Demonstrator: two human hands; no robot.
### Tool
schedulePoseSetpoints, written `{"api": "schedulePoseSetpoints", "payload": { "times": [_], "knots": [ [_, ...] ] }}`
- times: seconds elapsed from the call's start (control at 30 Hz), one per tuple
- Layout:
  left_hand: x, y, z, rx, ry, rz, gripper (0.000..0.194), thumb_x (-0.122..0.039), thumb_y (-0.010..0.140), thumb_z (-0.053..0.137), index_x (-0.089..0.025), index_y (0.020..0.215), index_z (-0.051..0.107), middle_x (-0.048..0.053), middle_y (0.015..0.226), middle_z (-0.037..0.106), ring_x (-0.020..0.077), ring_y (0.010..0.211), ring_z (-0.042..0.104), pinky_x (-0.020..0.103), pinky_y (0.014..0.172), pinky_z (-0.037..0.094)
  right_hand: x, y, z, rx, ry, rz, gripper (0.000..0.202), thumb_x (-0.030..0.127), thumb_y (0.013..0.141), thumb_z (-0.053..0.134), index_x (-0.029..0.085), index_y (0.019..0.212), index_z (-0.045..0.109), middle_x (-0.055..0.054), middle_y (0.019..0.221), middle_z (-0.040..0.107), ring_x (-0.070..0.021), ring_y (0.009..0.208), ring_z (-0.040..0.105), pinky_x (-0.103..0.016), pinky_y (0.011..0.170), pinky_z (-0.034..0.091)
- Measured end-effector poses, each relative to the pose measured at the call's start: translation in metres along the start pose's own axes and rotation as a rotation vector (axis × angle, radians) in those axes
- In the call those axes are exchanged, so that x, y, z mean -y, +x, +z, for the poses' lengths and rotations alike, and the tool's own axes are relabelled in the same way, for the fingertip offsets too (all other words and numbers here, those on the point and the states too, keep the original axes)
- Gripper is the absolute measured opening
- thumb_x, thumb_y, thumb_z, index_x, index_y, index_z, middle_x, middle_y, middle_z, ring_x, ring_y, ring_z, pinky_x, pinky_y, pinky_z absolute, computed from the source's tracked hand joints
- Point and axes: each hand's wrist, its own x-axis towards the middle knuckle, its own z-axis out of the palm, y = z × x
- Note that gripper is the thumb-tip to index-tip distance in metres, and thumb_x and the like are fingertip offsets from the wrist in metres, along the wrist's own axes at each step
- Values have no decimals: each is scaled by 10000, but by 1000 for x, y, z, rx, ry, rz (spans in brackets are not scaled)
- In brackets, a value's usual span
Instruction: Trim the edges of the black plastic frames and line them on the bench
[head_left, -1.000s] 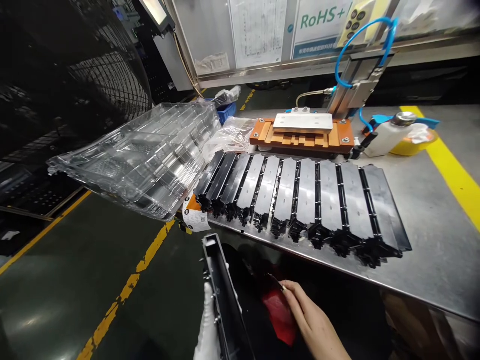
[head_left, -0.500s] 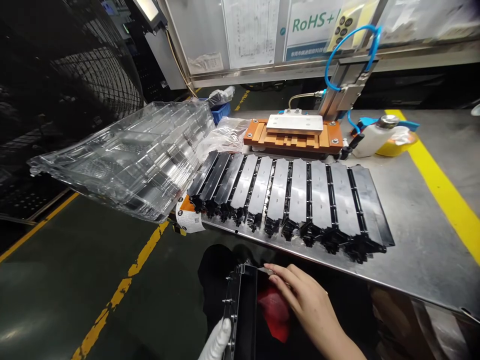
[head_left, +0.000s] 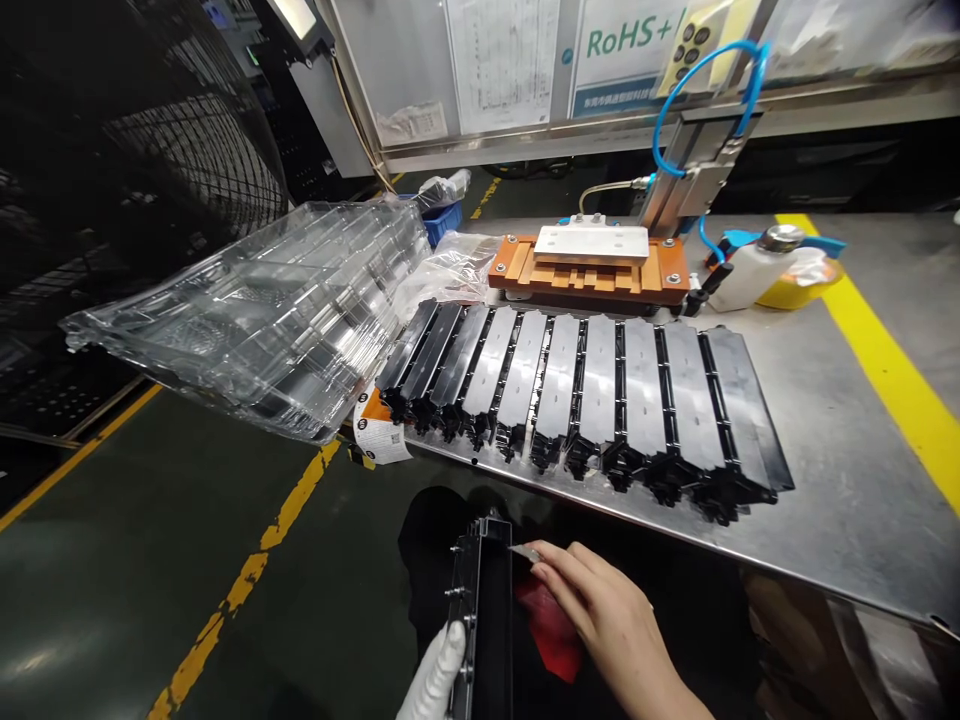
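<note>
My left hand (head_left: 438, 672), in a white glove, grips a long black plastic part (head_left: 491, 620) from its left side, low in the view. The part stands lengthwise with small metal pins along its left edge. My bare right hand (head_left: 600, 615) pinches a small pointed metal blade (head_left: 525, 552), whose tip is at the upper right edge of the black part. Several similar black parts (head_left: 592, 385) lie side by side in a row on the metal table (head_left: 840, 480).
Behind the row stands an orange fixture (head_left: 589, 278) with a pneumatic cylinder and blue hose. Clear plastic trays (head_left: 255, 310) are at the left. A white bottle (head_left: 750, 270) and yellow container (head_left: 795, 285) are at the right. Something red (head_left: 553, 630) lies below my right hand.
The blade and my right hand have shifted slightly left and down along the part's edge. My left hand still holds the part, and the view has moved slightly.
</note>
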Motion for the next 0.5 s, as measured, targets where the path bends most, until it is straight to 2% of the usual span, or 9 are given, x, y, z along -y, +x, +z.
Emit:
{"api": "schedulePoseSetpoints", "payload": {
  "times": [0.13,0.37,0.5],
  "knots": [
    [-3,7,2,-46,29,73,309,-348,919,596,-198,1190,597,83,1237,610,219,1022,626,416,850,558,5,-7,3,-69,-4,-87,336,447,1010,402,287,1100,683,13,716,654,-136,627,685,-220,562,535],
    [-10,15,2,-97,13,106,329,-375,922,588,-183,1188,590,80,1181,629,208,968,639,408,809,567,13,-24,14,0,28,-149,287,404,1019,393,302,1107,646,8,736,666,-148,627,681,-236,546,533],
    [-12,21,1,-118,-11,138,339,-380,921,590,-180,1194,588,82,1185,629,212,976,640,416,816,566,13,-34,19,73,34,-159,244,382,1012,425,312,1131,627,12,765,678,-151,660,689,-239,592,544]
  ]
}}
